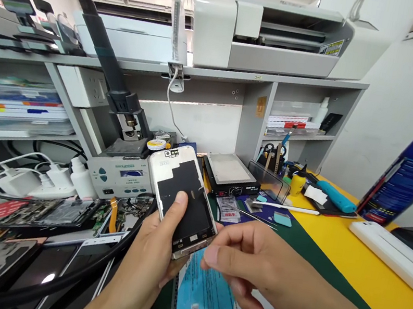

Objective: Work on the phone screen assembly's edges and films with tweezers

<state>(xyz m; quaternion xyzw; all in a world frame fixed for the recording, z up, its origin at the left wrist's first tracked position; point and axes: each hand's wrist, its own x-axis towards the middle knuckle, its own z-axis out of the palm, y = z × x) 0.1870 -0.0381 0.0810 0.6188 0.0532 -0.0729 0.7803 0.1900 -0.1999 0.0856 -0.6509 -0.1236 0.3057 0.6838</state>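
Observation:
My left hand grips a white-framed phone screen assembly, its thumb lying across the black film on the side facing me. The assembly is tilted, with its bottom edge toward my right hand. Thumb and index finger of that hand are curled together at the lower right corner. Whether they touch the edge or pinch something small cannot be made out. Below both hands lies a blue and white packet with printed text and a barcode, partly covered by my right hand.
A grey control box and opened phone parts crowd the left, crossed by a black hose. Behind stands a flat heating plate. Tweezers, a yellow bottle, a blue can and a white bar lie rightward.

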